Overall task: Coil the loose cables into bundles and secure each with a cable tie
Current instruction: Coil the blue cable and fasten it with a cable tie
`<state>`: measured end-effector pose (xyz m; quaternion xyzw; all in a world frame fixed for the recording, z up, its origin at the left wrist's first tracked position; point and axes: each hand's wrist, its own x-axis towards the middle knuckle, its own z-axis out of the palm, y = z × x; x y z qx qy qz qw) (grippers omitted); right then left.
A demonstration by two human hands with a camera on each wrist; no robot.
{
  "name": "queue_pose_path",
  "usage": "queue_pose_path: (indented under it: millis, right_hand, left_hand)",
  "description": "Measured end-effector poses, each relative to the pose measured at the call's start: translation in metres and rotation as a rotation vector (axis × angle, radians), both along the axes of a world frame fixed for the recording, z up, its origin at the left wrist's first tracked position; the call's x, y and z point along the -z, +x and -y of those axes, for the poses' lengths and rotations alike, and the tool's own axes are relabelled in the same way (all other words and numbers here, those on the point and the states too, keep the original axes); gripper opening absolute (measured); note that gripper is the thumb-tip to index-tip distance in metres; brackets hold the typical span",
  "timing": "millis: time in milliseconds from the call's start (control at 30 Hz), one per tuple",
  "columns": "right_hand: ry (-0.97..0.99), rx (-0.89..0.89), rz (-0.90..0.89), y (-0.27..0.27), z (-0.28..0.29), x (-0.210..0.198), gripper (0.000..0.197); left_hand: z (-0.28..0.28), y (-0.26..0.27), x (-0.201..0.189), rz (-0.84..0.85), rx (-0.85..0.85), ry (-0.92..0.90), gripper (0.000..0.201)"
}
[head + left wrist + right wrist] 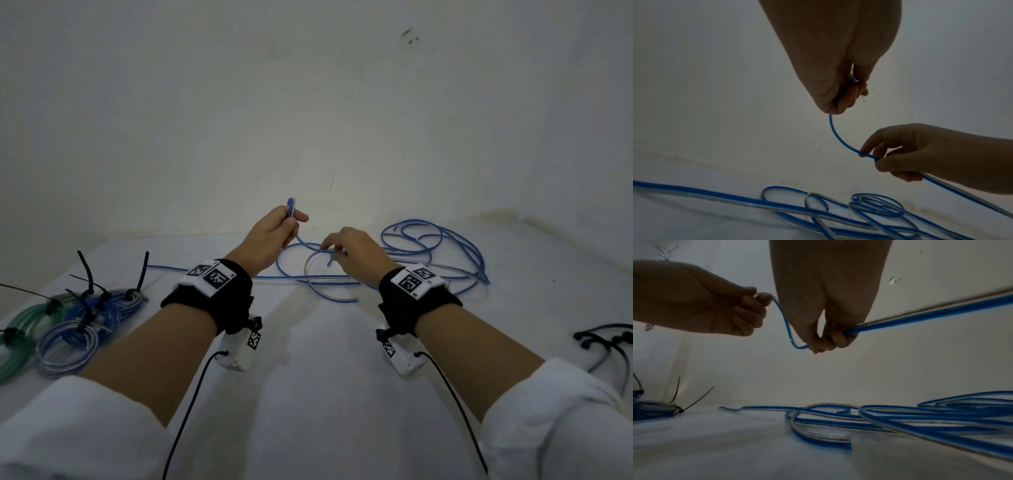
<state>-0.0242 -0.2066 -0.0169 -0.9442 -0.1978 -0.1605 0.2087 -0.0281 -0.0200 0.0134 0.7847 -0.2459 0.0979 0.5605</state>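
One loose blue cable [442, 240]: its end is pinched between thumb and curled fingers of the left hand [274, 236]; a short span further along is pinched by the right hand [352, 255]. The remainder is spread in loops on the white table [308, 377] at 12 to 2 o'clock of the hands. Three tied blue coils [85, 325] and one green coil [24, 329] are laid at 9 o'clock. Several spare black cable ties [609, 342], number indistinct, are seen at 3 o'clock.

head looks down, forward; wrists look close along fingers; all share blue cable [445, 240].
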Motion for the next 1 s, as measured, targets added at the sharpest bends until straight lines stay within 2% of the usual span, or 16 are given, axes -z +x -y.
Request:
queue_pose_path:
  millis: [100,200,267,333,400,467,600,667,800,900,1000]
  right_hand:
    - [-0.029,-0.1,-0.028,-0.003,-0.004,-0.004,0.024]
    - [0.016,-0.198,-0.008,-0.009,-0.007,-0.01,0.019]
    - [0.138,-0.226,-0.006,-0.013,-0.007,-0.015,0.01]
    - [0.181,-0.218,0.045,-0.015,-0.007,-0.018,0.007]
    - [0.167,-0.201,0.087,-0.015,-0.006,-0.02,0.015]
    - [0.251,-0.228,0.053,-0.017,-0.006,-0.02,0.017]
    - [0.404,-0.234,0.012,-0.018,-0.008,-0.017,0.016]
    - [0.444,-0.224,0.009,-0.018,-0.009,-0.016,0.018]
    - [0.426,-0.185,0.025,-0.015,-0.001,-0.011,0.016]
    - [0.43,-0.141,0.029,-0.008,0.011,-0.008,0.005]
    - [0.364,-0.068,-0.006,-0.005,0.021,-0.003,0.009]
  left_hand:
    - [0.001,0.002,0.007,0.107,-0.025,0.117,0.022]
    - [-0.003,0.003,0.014,0.215,-0.033,0.347,0.021]
    - [-0.005,0.003,0.018,0.202,-0.021,0.475,0.02]
    - [-0.005,0.001,0.019,0.126,0.005,0.51,0.02]
    - [-0.004,0.0,0.02,0.071,0.009,0.468,0.024]
    - [-0.004,-0.002,0.02,0.038,0.009,0.413,0.029]
    - [0.003,-0.011,0.015,-0.138,0.118,0.171,0.038]
    - [0.005,-0.012,0.014,-0.201,0.167,0.12,0.04]
    - [0.003,-0.013,0.012,-0.245,0.194,0.079,0.037]
    - [-0.001,-0.013,0.01,-0.242,0.134,-0.023,0.033]
    - [-0.003,-0.013,0.006,-0.278,0.125,-0.197,0.03]
